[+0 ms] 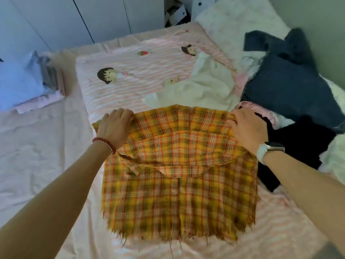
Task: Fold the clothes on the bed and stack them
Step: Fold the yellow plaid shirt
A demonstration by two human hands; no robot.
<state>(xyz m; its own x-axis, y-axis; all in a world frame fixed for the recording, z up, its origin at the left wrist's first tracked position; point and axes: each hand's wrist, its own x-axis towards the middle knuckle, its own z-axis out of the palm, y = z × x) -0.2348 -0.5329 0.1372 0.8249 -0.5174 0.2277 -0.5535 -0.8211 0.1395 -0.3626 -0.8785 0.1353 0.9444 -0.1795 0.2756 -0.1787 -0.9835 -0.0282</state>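
A: Looking down from the head camera, I am seeing the yellow plaid shirt (177,165) lying flat on the bed (37,150), its frayed hem toward the person and its far part folded back over the middle.

B: And the hands?

A: The left hand (114,126) is gripping the far left corner of that fold, fingers curled over the cloth. The right hand (246,128) is doing the same at the far right corner. Both are holding fabric, neither one spread wide.

B: Why at the corners?

A: I am judging that holding both ends is keeping the fold line straight and the layers aligned while the shirt is being doubled.

B: Where is everything else lying?

A: A stack of folded clothes (28,85) is sitting at the far left of the bed, well apart from the shirt. A white garment (201,88) is lying crumpled just beyond it. A dark blue garment (285,86) and a black garment (298,144) are heaped to the right, still unfolded.

B: So the task is partway?

A: It is looking so; several pieces are waiting.
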